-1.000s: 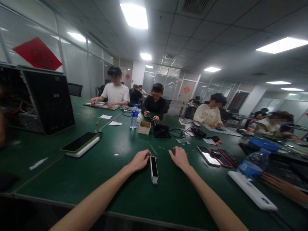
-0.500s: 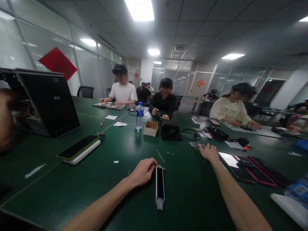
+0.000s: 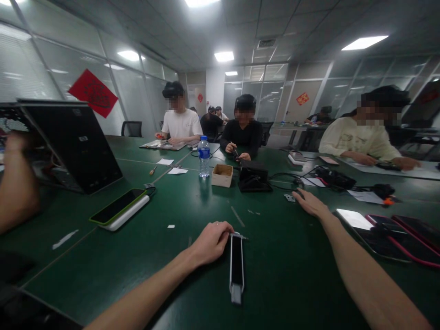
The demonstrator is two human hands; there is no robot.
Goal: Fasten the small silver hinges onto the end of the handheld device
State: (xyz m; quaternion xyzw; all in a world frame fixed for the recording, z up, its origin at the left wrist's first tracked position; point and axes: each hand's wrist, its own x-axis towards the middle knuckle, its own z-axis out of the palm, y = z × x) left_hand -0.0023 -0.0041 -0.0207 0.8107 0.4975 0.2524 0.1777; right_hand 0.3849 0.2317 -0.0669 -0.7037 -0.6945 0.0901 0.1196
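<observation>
Black case [image 3: 237, 262], apparently shut, touching left hand [image 3: 211, 243]

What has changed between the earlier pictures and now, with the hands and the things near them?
The right hand moved forward, away from the slim black-and-silver device, to beside a small metal bracket, without visibly taking it. The head view turned left. The left hand stayed at the device's upper end; the device stayed in place.

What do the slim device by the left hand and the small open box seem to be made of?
The slim device has a glossy black face, perhaps glass or plastic, in a silvery frame, probably metal. The small open box looks like matte pale wood or card.
</observation>
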